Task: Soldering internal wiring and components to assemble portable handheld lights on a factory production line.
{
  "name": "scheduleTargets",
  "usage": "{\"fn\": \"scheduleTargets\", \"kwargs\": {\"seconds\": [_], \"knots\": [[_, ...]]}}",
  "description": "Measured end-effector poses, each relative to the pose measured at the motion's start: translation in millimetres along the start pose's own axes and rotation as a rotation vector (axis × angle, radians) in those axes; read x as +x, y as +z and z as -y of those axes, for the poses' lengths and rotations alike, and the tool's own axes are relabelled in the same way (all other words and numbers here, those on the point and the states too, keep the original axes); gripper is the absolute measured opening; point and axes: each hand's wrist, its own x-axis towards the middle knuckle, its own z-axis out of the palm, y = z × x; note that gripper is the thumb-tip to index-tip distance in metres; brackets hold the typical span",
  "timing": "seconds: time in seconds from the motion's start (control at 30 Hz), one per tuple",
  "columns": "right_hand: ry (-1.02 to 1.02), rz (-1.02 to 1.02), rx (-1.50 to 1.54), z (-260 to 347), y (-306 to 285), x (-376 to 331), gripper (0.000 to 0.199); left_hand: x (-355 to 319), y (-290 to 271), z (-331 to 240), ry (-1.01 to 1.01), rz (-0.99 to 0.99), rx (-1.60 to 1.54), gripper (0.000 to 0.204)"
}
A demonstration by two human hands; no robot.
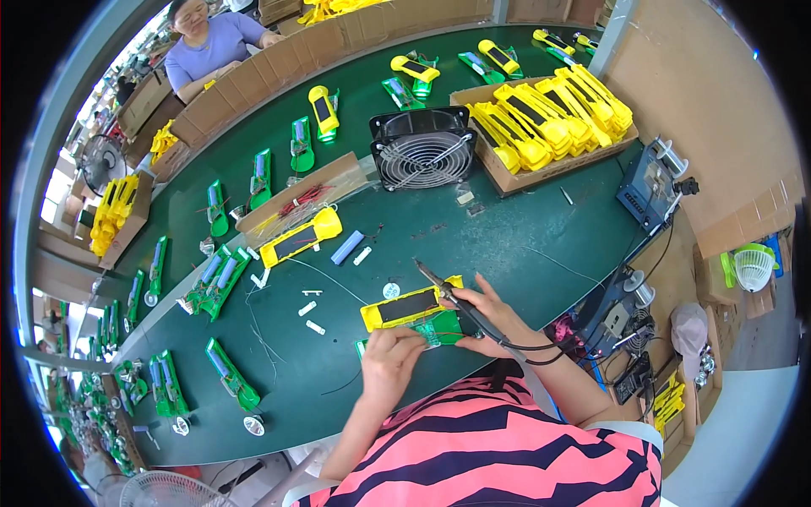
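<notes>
My right hand is closed round a soldering iron, whose tip points up and to the left, off the work. Beneath it lies a green plastic lamp housing with a circuit board and a thin red wire. My left hand pinches at the housing's left part; what lies between its fingertips is too small to make out. Just beyond my hands, touching the green housing, rests a yellow lamp cover with a dark solar panel.
A black fan stands ahead, beside a cardboard box of yellow covers. Another yellow cover, a blue battery cell and several green housings lie leftward. Soldering stations line the right. A co-worker sits beyond a cardboard barrier.
</notes>
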Motion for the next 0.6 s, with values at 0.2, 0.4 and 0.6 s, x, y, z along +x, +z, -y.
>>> {"fn": "scheduleTargets", "kwargs": {"seconds": [0.2,0.4,0.6], "knots": [[0.07,-0.117,-0.021,17.8,-1.1,-5.4,0.059,-7.8,14.9,-4.7,-0.03,-0.066,0.109,0.015],[0.098,-0.329,-0.087,45.9,-6.0,-36.3,0.021,-9.0,4.9,-4.5,-0.211,-0.037,-0.001,0.011],[0.171,-0.71,0.398,35.8,36.8,-50.9,0.017,-4.5,11.2,-6.4,-0.251,-0.049,-0.008,0.012]]}}
